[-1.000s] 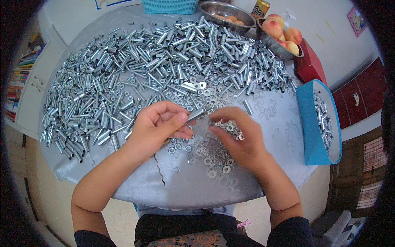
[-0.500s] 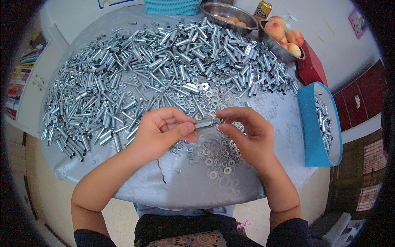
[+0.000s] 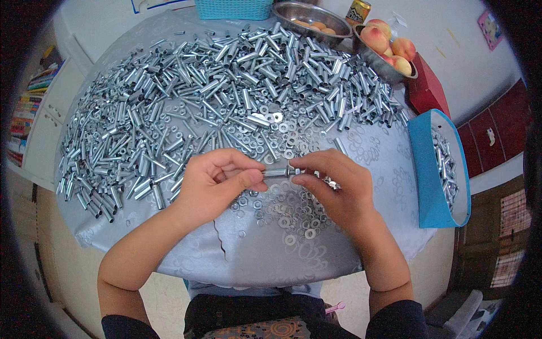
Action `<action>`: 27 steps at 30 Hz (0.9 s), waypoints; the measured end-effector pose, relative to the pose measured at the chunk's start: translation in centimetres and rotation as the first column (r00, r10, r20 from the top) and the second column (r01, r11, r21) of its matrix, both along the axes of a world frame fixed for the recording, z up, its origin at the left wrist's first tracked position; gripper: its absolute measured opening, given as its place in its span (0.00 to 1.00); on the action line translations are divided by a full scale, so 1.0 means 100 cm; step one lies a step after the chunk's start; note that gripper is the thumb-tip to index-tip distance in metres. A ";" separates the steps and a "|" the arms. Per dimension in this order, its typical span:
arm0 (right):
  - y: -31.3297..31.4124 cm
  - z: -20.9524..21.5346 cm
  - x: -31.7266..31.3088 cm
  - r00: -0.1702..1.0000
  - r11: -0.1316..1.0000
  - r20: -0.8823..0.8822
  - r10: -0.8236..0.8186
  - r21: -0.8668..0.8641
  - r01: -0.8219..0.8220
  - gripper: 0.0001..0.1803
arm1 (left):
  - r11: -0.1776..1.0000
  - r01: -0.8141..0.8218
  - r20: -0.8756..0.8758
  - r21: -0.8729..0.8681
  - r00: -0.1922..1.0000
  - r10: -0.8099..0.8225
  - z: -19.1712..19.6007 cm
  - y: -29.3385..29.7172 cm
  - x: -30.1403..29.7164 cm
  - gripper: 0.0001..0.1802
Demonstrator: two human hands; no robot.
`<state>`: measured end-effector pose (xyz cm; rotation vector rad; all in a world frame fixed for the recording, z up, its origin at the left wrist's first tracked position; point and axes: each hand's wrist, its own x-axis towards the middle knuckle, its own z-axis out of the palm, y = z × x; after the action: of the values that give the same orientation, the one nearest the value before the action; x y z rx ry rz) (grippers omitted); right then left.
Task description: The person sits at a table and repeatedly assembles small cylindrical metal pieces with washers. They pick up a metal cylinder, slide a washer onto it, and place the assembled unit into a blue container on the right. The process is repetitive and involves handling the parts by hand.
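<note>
Since the frame one second earlier, both hands have lifted off the washers and drawn together above the table's near half; the right hand, then down among the loose washers, now meets the left at a short metal sleeve.

The left hand (image 3: 217, 183) pinches the metal sleeve (image 3: 278, 172) between thumb and fingers, closed narrowly on its left end. The right hand (image 3: 333, 189) is closed on the sleeve's right end, its fingertips at a small part there, seemingly a washer or nut; which one cannot be told. The sleeve's long axis runs left to right, level between the two hands, so each hand holds one end and neither is the nearer.

Relative to the sleeve: a scatter of washers (image 3: 282, 217) lies directly below it on the grey tablecloth (image 3: 254, 254); the large heap of like sleeves (image 3: 226, 85) spreads beyond it; a blue bin (image 3: 426, 169) with finished pieces stands well to its right; bowls of peaches (image 3: 389, 51) sit far beyond, to the right.
</note>
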<state>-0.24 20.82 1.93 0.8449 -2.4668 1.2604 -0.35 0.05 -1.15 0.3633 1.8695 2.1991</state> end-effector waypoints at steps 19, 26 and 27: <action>0.001 0.002 0.003 0.985 1.000 0.171 0.017 -0.001 -0.017 0.14 | 1.000 0.002 0.023 -0.001 1.000 -0.002 0.007 -0.002 0.002 0.07; 0.002 0.006 0.004 0.974 0.998 0.228 0.002 0.058 -0.015 0.12 | 1.000 0.017 0.013 -0.006 1.000 -0.017 0.008 -0.002 0.003 0.07; 0.001 0.004 0.004 0.980 0.999 0.196 0.026 0.041 -0.034 0.12 | 1.000 0.020 0.008 -0.002 1.000 -0.020 0.007 -0.001 0.003 0.08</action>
<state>0.18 20.96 2.38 0.8066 -2.6532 1.3639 -0.09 -0.08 -0.45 0.3711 1.8556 2.1829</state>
